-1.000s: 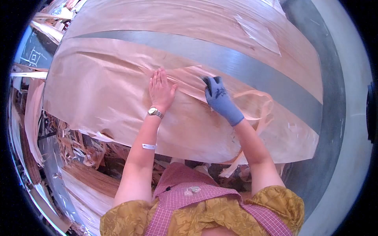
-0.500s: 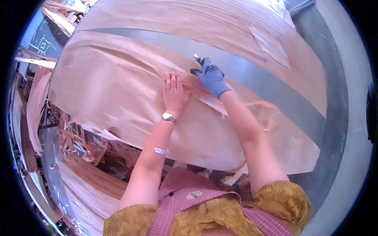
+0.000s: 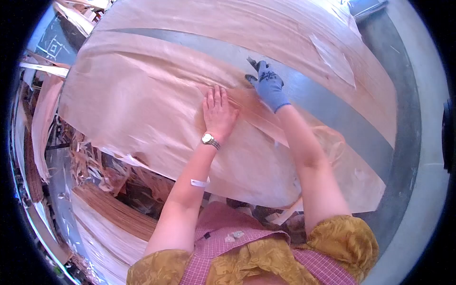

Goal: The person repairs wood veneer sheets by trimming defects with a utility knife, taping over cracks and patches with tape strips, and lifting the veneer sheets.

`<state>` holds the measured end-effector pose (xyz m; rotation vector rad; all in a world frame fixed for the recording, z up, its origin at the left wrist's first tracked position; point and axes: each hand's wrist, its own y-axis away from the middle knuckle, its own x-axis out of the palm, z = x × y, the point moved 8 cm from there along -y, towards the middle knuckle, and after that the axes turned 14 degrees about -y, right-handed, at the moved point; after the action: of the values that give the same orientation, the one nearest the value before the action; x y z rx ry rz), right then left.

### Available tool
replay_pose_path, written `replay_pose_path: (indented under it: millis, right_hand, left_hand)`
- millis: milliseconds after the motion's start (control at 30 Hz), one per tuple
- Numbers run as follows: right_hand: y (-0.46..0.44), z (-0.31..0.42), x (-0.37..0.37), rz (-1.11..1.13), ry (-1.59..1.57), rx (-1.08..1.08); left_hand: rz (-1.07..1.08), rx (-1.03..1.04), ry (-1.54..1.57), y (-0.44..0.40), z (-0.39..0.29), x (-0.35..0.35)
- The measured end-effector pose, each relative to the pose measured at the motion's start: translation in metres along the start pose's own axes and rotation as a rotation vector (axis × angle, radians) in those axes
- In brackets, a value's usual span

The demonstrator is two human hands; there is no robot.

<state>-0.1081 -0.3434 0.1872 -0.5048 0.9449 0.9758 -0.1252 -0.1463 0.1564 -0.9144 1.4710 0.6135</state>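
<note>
While the gloved right hand (image 3: 270, 85) is holding what seems a small tool (image 3: 251, 61) in bent fingers, its kind too small to tell, the bare left hand (image 3: 220, 114) is lying flat, fingers slightly spread, gripping nothing and pressing on the near sheet (image 3: 142, 95). That sheet is spreading out right in front of the person, its far edge running along a grey band (image 3: 327, 99). If the tool is carrying a sharp edge, a slip could be nicking the left hand, as both are working close together. Uneven pressure could be splitting the sheet along its creases. Its pinkish-tan face is looking thin and papery, puckering into long ridges. Beyond, the smooth band is tapering leftward, and a streaky far sheet (image 3: 228, 28) is bearing a pale, pointed flap (image 3: 335, 61). Rightward, a narrow strip (image 3: 339, 138) is looping; at lower left, ragged scraps (image 3: 109, 171) are lying by a fibrous stack (image 3: 111, 209).
</note>
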Motion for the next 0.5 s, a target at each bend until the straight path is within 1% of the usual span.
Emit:
replay_pose_path:
  millis: [33,133,233,333,433,500]
  right_hand:
    - [0.013,0.009,-0.009,-0.094,0.019,-0.078]
    - [0.054,0.010,0.007,0.023,-0.424,-0.395]
    - [0.087,-0.028,0.046,0.260,-0.562,-0.044]
    - [0.091,-0.031,0.040,0.174,-0.571,-0.047]
    - [0.093,-0.035,0.044,0.153,-0.637,-0.072]
    - [0.084,-0.033,0.048,0.184,-0.544,-0.076]
  left_hand:
    - [0.016,-0.006,-0.010,0.000,0.000,0.002]
    - [0.016,-0.008,-0.032,-0.001,-0.001,0.001]
    - [-0.015,0.012,-0.012,-0.003,-0.001,-0.003]
    - [-0.098,0.008,-0.010,-0.008,0.006,-0.014]
    - [-0.125,-0.009,-0.011,-0.004,0.010,0.003]
    - [-0.139,-0.005,-0.007,-0.005,0.013,0.009]
